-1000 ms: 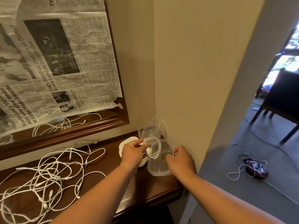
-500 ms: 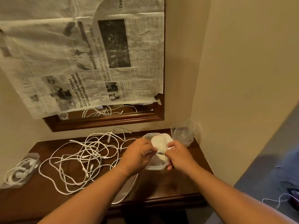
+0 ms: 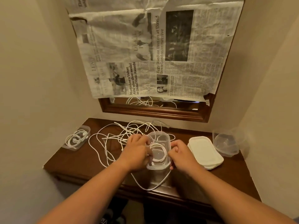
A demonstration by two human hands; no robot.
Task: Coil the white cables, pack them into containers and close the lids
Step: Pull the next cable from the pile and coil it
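A clear plastic container (image 3: 161, 136) stands in the middle of the dark wooden table (image 3: 77, 160) with a coiled white cable (image 3: 159, 150) inside it. My left hand (image 3: 137, 152) grips the container's left side, fingers at the coil. At the right rim, my right hand (image 3: 182, 154) holds the same container. A tangle of loose white cables (image 3: 113, 136) lies to the left of it, and one loop hangs over the front edge. A stack of white lids (image 3: 204, 152) rests to the right.
A second clear container (image 3: 77, 138) with a coiled cable sits at the table's left end. Empty clear containers (image 3: 225, 143) stand at the far right. A newspaper-covered mirror (image 3: 153, 109) hangs behind, and walls close in on both sides.
The view swung left from the corner to the whole table. The container moved from the right corner to the middle, and the coil went from my left hand into it.
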